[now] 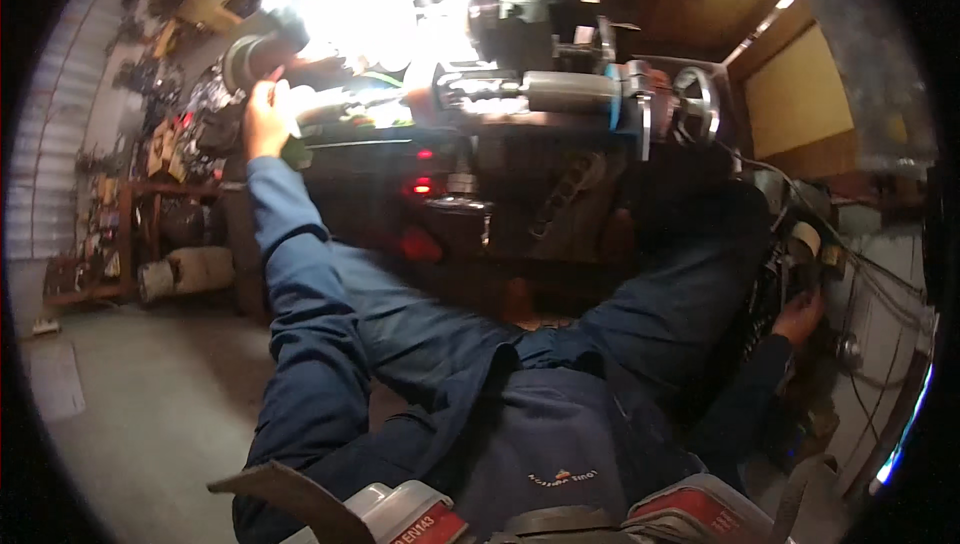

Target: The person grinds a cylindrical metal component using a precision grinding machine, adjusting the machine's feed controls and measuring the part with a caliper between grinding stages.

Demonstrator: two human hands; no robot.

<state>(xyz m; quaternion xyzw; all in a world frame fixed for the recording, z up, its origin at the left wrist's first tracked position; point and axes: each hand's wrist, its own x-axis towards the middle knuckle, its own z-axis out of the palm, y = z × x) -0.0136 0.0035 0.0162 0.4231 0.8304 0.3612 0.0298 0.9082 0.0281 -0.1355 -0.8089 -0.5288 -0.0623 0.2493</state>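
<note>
My left hand point(268, 119) is raised to the left end of a metal lathe-like machine, its fingers curled at a pale part washed out by glare, just below a dark round fitting point(250, 62). A steel cylinder point(570, 92) lies horizontally along the machine, with a silver handwheel point(697, 104) at its right end. Low at my right side, my right hand point(798, 314) has its fingers curled on a dark object among tools and cables; what it grips is too dim to name.
Shelves of cluttered parts point(160, 134) stand at the left, above a pale cylindrical object point(185, 272) near the concrete floor point(150, 374). My legs extend beneath the machine. Wooden panels point(800, 94) and hanging cables point(870, 274) are at the right.
</note>
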